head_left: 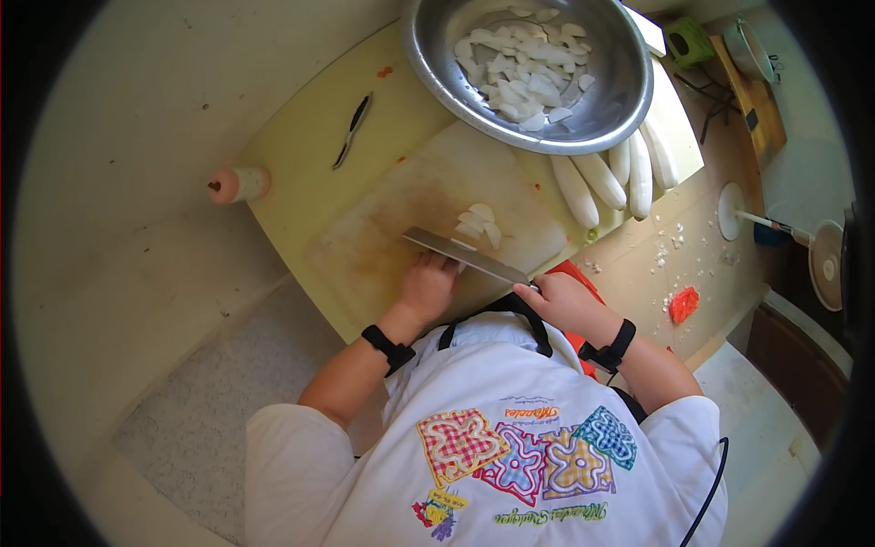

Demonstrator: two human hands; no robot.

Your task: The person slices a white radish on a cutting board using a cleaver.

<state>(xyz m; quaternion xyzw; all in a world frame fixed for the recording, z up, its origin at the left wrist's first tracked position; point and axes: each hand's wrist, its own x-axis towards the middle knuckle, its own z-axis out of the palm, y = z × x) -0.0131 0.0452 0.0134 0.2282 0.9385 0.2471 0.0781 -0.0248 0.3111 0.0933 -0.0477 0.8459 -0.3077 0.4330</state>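
My right hand [556,301] is wrapped round the handle of a cleaver [469,257], whose broad blade reaches left over the cutting board [365,237]. My left hand [430,281] is closed, its fingertips against a piece of white vegetable at the near side of the blade; the blade partly hides the fingers and that piece. Just beyond the blade, several thin white slices [478,221] lie on the board. A large metal bowl [428,77] holding many white slices [524,68] stands past the board's far edge.
Several peeled long white vegetables [574,191] lie right of the board, beside the bowl. A peeler [353,130] rests on the yellow table [301,137]. A pink-capped bottle [239,184] stands at the left edge. Scraps and a red bag [684,304] are on the floor.
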